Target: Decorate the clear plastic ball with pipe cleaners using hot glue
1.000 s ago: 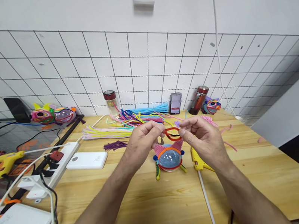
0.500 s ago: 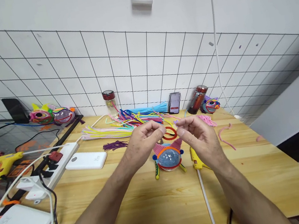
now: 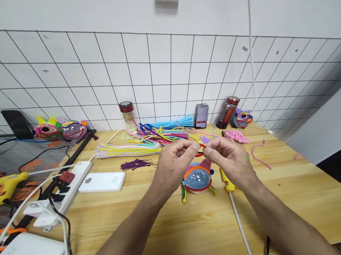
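A red pipe-cleaner ring [image 3: 200,154] is held between my two hands above the table, mostly covered by the fingers. My left hand [image 3: 176,163] pinches its left side between thumb and forefinger. On the other side, my right hand [image 3: 232,158] pinches it the same way. Just below and behind them sits a clear, bluish ball figure [image 3: 197,180] with pink ears, an orange and red trim, blue pompoms and green-yellow legs. One ear is partly hidden by my left hand. A yellow glue gun [image 3: 227,182] with a white glue stick lies beside my right wrist, partly covered.
Bundles of coloured pipe cleaners [image 3: 165,132] lie at the back by a glass bottle [image 3: 128,119], a phone [image 3: 201,118] and a red flask [image 3: 228,112]. A power strip [image 3: 61,192], power banks [image 3: 101,182] and cables crowd the left. Pink pipe cleaners [image 3: 236,136] lie right.
The red ring showed as an open loop between my fingers; now my hands are closer together and cover most of it. The view has shifted slightly.
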The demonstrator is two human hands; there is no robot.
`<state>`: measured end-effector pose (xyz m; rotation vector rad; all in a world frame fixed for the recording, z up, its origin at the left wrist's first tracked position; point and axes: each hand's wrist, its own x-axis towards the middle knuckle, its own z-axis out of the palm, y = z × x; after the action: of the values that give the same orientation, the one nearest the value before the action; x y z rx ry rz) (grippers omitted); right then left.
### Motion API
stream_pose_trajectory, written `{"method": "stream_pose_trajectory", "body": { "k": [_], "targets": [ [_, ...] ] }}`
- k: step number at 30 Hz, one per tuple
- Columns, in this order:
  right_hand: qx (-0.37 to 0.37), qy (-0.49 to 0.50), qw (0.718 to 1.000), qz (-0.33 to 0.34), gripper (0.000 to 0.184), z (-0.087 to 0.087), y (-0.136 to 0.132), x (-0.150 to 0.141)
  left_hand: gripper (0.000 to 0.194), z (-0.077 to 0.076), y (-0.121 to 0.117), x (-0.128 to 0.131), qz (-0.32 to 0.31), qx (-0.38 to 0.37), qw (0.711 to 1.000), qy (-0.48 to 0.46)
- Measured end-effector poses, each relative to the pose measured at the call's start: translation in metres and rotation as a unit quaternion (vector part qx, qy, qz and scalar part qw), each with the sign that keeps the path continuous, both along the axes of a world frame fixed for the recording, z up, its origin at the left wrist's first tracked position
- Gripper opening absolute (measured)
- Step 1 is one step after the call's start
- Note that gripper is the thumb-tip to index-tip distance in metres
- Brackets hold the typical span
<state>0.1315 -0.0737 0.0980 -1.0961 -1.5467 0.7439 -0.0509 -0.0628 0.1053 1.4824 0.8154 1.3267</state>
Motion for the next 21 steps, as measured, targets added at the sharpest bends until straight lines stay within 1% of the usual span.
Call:
{"method": "stream_pose_trajectory", "body": {
  "k": [4,7,9,10,13,15,17,21],
  "targets": [
    [-0.013,0.041,0.999,0.001,0.026,-0.002,0.002,-0.005,0.026,-0.003,0.004,-0.002,0.003,0.023,0.999,0.047],
    [-0.01,0.048,0.999,-0.006,0.025,-0.005,0.006,-0.006,0.025,-0.004,0.006,-0.005,-0.003,0.046,0.995,0.087],
    [-0.013,0.043,0.999,-0.009,0.025,-0.007,0.009,-0.006,0.018,-0.005,0.007,-0.005,0.016,0.059,0.992,0.111],
    [-0.016,0.041,0.999,-0.009,0.026,-0.008,0.01,-0.006,0.013,-0.006,0.008,-0.005,0.034,0.076,0.989,0.12],
    [-0.032,0.038,0.999,-0.01,0.026,-0.011,0.01,-0.007,0.02,-0.012,0.011,-0.005,0.089,0.169,0.971,0.146],
    [-0.041,0.039,0.998,-0.009,0.027,-0.012,0.01,-0.007,0.017,-0.017,0.014,-0.005,0.099,0.234,0.952,0.171],
    [-0.048,0.044,0.998,-0.005,0.029,-0.013,0.009,-0.006,0.016,-0.021,0.016,-0.005,0.101,0.28,0.936,0.187],
    [-0.068,0.078,0.994,0.032,0.034,-0.012,0.008,-0.002,0.014,-0.021,0.016,-0.007,0.115,0.333,0.918,0.183]
  ]
}}
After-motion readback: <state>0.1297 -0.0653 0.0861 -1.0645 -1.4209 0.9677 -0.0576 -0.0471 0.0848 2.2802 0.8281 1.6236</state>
